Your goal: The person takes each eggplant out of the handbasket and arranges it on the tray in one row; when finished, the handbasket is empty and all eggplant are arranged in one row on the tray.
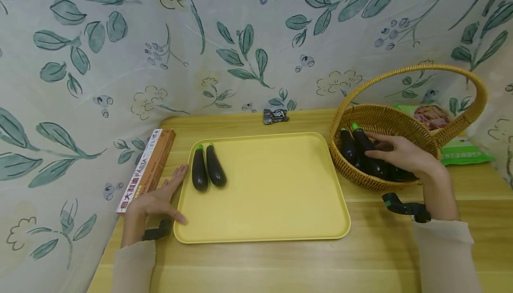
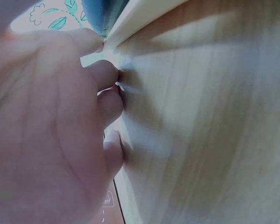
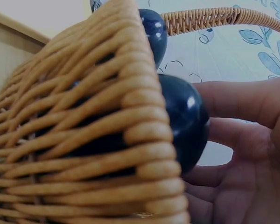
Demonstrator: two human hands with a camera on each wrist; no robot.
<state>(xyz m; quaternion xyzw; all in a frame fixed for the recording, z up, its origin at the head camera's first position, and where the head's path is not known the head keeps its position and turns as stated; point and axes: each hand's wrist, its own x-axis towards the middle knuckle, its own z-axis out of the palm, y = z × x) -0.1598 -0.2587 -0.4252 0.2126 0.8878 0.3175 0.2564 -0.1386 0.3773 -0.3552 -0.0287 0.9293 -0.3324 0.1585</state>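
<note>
Two dark eggplants with green stem ends, a left one (image 1: 199,168) and a right one (image 1: 216,166), lie side by side on the left part of a yellow tray (image 1: 280,186). My left hand (image 1: 156,199) spreads its fingers at the tray's left edge, touching the rim; close up in the left wrist view, the left hand (image 2: 51,121) has its fingertips down by the tabletop. On the right, my right hand (image 1: 405,152) reaches into a wicker basket (image 1: 360,181) of several eggplants and grips an eggplant (image 1: 362,140). In the right wrist view, its fingers (image 3: 242,100) touch an eggplant (image 3: 186,121) behind the basket wall.
A pasta box (image 1: 150,168) lies left of the tray, beside the left hand. Behind the tray sits a small black packet (image 1: 275,116). A green food bag (image 1: 465,150) lies behind the basket, whose tall handle (image 1: 417,68) arches above it. Patterned cloth (image 1: 256,43) hangs at the back.
</note>
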